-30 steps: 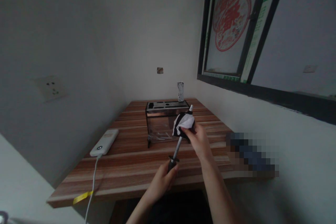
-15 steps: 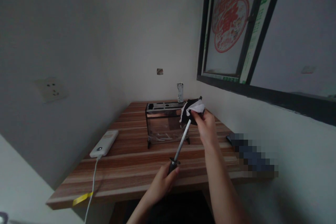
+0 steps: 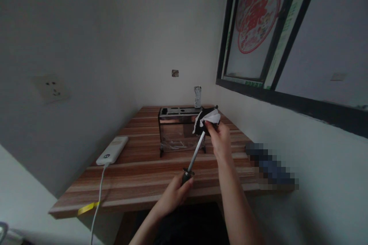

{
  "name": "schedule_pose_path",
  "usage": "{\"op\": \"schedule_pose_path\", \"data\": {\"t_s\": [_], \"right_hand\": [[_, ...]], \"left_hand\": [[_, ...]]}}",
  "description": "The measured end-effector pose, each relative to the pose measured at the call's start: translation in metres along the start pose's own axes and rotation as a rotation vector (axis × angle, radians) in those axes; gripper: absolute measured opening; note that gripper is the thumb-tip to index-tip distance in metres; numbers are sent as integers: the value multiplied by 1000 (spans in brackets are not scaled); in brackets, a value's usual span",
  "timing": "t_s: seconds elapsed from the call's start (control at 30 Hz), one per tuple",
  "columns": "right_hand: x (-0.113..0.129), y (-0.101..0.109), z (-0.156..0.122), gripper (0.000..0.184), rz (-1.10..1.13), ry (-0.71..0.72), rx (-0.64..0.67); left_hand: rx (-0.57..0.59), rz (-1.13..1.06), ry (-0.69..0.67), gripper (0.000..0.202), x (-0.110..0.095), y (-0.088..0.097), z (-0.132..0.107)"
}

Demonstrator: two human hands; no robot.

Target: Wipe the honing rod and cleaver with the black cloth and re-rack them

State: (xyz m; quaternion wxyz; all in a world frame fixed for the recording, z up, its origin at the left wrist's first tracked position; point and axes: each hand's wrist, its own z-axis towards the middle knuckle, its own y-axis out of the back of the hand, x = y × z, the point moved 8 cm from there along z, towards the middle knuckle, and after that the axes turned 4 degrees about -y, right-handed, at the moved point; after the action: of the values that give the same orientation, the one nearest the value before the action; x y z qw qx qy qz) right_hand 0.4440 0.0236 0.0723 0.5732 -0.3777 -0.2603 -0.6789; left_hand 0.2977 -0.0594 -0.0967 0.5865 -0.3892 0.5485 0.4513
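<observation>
Black-and-white crumpled cloth [image 3: 212,118], right hand [image 3: 221,138] pinching it, wraps around a slim silver metal rod [image 3: 196,152]; left hand [image 3: 174,192] clamps its black handle [image 3: 186,177] over the brown-striped counter [image 3: 143,178].

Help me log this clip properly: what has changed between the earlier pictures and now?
Over the last second, the right hand slid the cloth up along the metal rod, away from the handle, covering the tip that showed before. Nothing was let go or newly grasped. The left hand still grips the handle; the stand and power bank stayed put.
</observation>
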Motion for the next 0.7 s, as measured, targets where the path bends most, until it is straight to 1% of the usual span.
{"op": "schedule_pose_path", "data": {"t_s": [0.1,0.2,0.27,0.47,0.53,0.7], "right_hand": [[-5,-11,-16,26,-13,-45,77],[-11,-26,-37,24,19,-98,165],[-15,-33,-50,24,37,-137,202],[-28,-42,-80,25,95,-223,283],[-34,-44,-90,25,118,-252,310],[-43,-45,-105,25,128,-287,311]], "left_hand": [[-16,-7,-2,47,-2,1,1],[-36,-18,6,46,-1,3,2],[-41,-18,3,44,1,4,3],[-40,-19,-31,41,2,4,5],[-57,-14,-37,42,3,6,5],[-95,22,-14,47,9,9,7]]}}
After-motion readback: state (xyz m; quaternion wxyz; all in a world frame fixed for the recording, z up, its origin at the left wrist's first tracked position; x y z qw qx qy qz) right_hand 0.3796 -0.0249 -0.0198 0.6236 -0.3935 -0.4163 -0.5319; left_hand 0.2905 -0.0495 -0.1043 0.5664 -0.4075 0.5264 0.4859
